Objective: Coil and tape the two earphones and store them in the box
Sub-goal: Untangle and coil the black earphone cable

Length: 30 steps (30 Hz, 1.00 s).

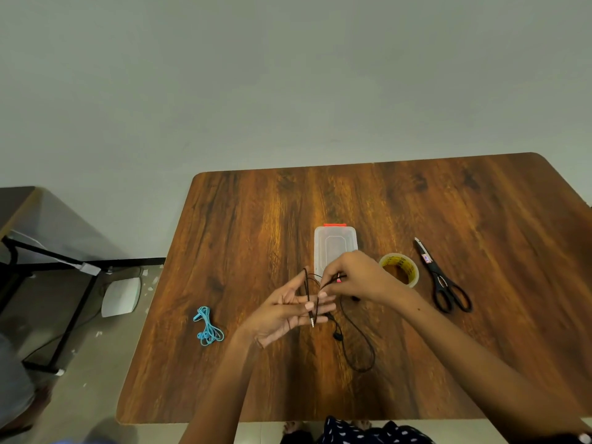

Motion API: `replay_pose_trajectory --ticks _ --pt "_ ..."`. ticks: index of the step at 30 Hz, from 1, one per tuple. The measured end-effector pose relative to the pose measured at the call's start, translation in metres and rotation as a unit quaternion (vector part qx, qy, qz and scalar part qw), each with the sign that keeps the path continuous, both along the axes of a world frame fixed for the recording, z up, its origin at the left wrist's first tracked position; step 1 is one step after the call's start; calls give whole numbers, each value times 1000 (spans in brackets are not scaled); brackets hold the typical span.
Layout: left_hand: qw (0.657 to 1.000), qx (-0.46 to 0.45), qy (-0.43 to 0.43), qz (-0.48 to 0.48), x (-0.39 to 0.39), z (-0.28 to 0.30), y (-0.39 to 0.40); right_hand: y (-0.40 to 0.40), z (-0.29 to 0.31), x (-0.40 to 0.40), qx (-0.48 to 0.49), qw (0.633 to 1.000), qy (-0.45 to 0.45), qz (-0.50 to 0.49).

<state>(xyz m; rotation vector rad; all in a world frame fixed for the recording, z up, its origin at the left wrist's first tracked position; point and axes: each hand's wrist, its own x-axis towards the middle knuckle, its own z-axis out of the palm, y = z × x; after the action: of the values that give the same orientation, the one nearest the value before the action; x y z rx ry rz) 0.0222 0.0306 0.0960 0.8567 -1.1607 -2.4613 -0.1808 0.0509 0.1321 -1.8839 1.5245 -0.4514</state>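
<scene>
**Black cord going round the left fingers**

Nearest the camera, two bare forearms are reaching over the wooden table [256, 219]. Far left, the blue earphones [208, 326] are lying bundled and apart. Next, the left hand [288, 310] is holding its fingers straight as a former, the black earphones [352, 331] looping round them, slack trailing onto the table. Beside it, the right hand [355, 278] is pinching the cord, guiding a turn. Behind sits the closed box [334, 245]; rightward, the tape roll [400, 269], then scissors [447, 283]. Coiling seems underway; next likely calls for winding in the slack, then taping.
</scene>
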Motion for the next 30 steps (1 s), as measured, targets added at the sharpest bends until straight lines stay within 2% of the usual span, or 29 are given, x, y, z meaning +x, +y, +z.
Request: replay_pose_trajectory --ticks 4,9,16,19,24,30 --pt "997 -26 17 -73 -1 3 4 -6 0 -4 -1 997 -78 -28" --pt "993 -31 49 -106 0 7 9 -8 -7 -9 -10 989 -135 -52" --pt "981 6 111 -161 2 9 7 -3 -23 -14 53 956 -264 -111" --pt "985 4 115 -128 0 8 5 10 -41 -4 65 941 -300 -141" --pt "998 10 52 -15 -8 6 1 32 -64 14 97 924 -317 -190" --pt "990 -4 22 141 -18 -3 -7 40 -60 26 112 937 -303 -132"
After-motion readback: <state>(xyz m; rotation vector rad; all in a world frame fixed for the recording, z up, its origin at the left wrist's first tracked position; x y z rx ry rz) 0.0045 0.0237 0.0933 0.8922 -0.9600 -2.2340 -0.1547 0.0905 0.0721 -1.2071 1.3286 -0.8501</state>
